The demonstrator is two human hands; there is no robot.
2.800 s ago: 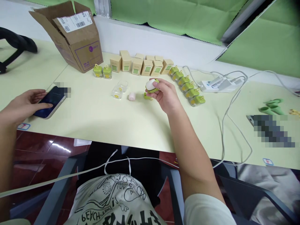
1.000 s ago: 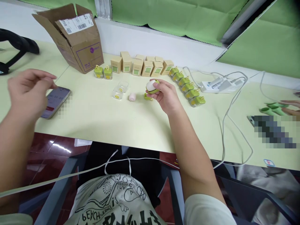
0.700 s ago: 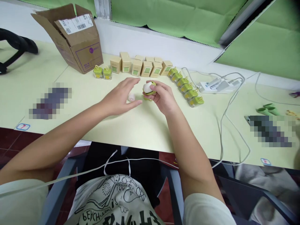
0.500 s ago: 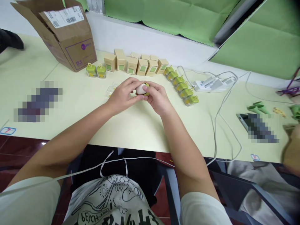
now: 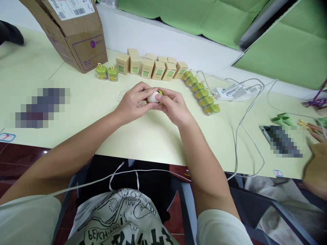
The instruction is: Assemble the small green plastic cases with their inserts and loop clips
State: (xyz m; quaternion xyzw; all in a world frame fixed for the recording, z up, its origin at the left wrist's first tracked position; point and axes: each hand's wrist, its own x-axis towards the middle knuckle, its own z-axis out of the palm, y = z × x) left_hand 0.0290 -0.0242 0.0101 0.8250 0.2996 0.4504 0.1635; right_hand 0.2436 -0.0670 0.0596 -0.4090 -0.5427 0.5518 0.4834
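Between both hands is a small rounded white piece with a yellow-green and dark edge (image 5: 152, 97); its exact kind cannot be made out. My left hand (image 5: 135, 102) grips it from the left, fingers closed around its side. Around its right side curls my right hand (image 5: 175, 104), with the thumb pressed on the white face. Just behind my left hand a clear plastic piece (image 5: 122, 95) lies on the table, partly hidden. Beyond are two small clear tubs with green lids and yellow loops (image 5: 112, 73). A slanting row of several similar tubs (image 5: 201, 93) stands right of my hands.
Several small cardboard boxes (image 5: 158, 69) line the wall beside a large open carton (image 5: 88, 51). A power strip (image 5: 233, 93) with white cables (image 5: 240, 127) lies at the right. A phone (image 5: 265, 132), green pieces (image 5: 283, 119) and a co-worker's hand (image 5: 319, 134) are farther right.
The view has shifted slightly. Both my hands keep hold of the white and green piece, which has turned slightly. At the far right, the co-worker's hand has come near the small yellow pieces.
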